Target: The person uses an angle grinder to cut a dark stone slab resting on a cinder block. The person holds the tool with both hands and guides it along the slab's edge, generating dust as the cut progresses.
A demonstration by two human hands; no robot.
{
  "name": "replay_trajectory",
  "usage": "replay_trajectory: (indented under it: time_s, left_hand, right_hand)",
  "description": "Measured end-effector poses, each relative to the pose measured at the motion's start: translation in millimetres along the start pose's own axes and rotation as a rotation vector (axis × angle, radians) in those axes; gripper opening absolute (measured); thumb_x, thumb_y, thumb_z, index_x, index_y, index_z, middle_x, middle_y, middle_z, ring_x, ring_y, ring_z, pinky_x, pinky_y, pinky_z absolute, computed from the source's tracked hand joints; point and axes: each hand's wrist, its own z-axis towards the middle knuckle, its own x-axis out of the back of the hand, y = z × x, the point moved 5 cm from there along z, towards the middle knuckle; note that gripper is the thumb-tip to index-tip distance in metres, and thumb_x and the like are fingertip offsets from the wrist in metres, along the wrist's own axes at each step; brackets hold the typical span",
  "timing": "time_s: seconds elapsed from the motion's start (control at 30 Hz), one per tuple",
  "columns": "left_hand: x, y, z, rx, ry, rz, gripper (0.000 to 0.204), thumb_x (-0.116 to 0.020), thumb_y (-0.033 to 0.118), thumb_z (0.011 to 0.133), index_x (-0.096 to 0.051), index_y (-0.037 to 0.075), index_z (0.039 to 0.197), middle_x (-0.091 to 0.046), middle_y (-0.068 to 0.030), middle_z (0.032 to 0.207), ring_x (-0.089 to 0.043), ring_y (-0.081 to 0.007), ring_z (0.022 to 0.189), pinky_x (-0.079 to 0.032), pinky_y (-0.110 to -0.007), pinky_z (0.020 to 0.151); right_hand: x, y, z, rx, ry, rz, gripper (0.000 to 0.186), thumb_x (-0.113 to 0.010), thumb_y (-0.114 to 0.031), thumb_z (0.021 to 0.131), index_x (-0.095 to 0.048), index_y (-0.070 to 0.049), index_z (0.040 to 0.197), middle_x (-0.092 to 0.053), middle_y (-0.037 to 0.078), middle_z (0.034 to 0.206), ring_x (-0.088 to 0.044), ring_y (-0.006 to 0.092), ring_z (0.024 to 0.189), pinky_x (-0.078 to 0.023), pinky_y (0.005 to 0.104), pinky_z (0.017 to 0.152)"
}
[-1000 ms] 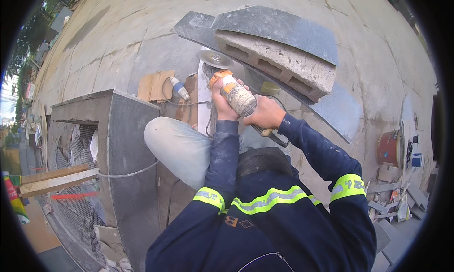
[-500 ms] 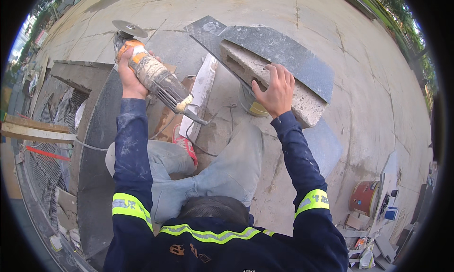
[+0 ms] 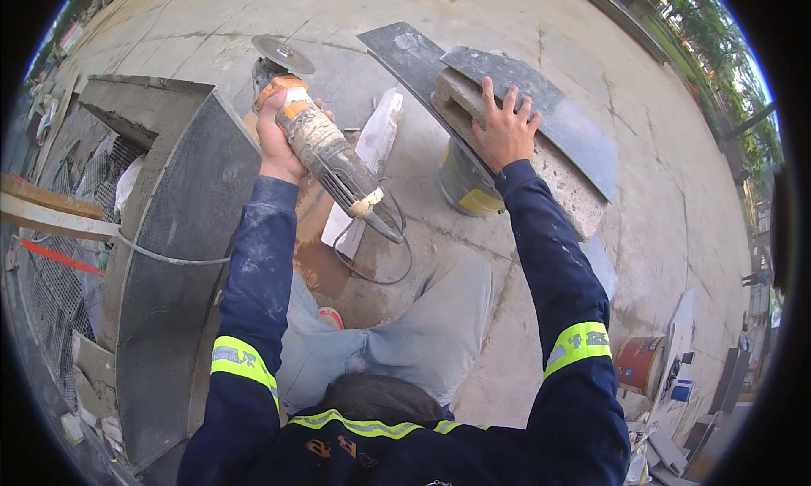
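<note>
Gripping grinder [image 3: 328, 157] above white board [image 3: 382, 135], left hand [image 3: 279, 144] has fingers wrapped round its body; right hand [image 3: 507, 133] rests with fingers spread on block [image 3: 557, 180] and slab [image 3: 579, 135], bucket [image 3: 460, 180] beneath, concrete ground [image 3: 473, 17] around, trees [image 3: 716, 51] far right.

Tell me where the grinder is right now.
In the head view, the grinder is left of centre, gripped in the left hand, with the concrete block off to its right.

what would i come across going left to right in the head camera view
Red strip → left hand gripping the angle grinder → bucket → right hand → red drum → small blue object
</note>
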Motion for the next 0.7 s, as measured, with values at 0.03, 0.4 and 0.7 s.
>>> replay_trajectory:
  time_s: [0.03, 0.4, 0.7]
  left_hand:
    - [8.0, -6.1, 0.7, 0.007, 0.002, 0.021, 0.056, -0.065, 0.039, 0.075, -0.043, 0.001, 0.110, -0.055, -0.0146, 0.088, -0.062, -0.0309, 0.076, -0.056, -0.045, 0.065]
    - [17.9, -28.2, 11.5, 0.099, -0.087, 0.067, 0.049, -0.063, 0.043, 0.075, -0.050, 0.002, 0.099, -0.056, -0.0117, 0.086, -0.063, -0.0281, 0.075, -0.056, -0.044, 0.065]
    - [22.3, -34.9, 10.5, 0.157, -0.089, -0.027, 0.049, -0.062, 0.043, 0.075, -0.051, 0.003, 0.100, -0.056, -0.0112, 0.086, -0.061, -0.0278, 0.078, -0.055, -0.045, 0.067]
  right_hand:
    - [0.6, 0.6, -2.4, -0.004, -0.010, -0.014, 0.084, -0.069, -0.044, 0.077, -0.023, -0.029, 0.146, -0.040, 0.022, 0.138, -0.043, 0.0463, 0.122, -0.035, 0.0633, 0.094]
    - [-10.3, -5.0, 11.4, -0.091, -0.059, -0.056, 0.080, -0.065, -0.041, 0.082, -0.021, -0.027, 0.147, -0.040, 0.021, 0.138, -0.041, 0.0442, 0.125, -0.034, 0.0648, 0.096]
    - [-4.3, -8.9, 10.4, 0.002, 0.059, -0.003, 0.077, -0.059, -0.047, 0.085, -0.023, -0.018, 0.146, -0.035, 0.020, 0.142, -0.035, 0.0369, 0.132, -0.023, 0.0597, 0.106]
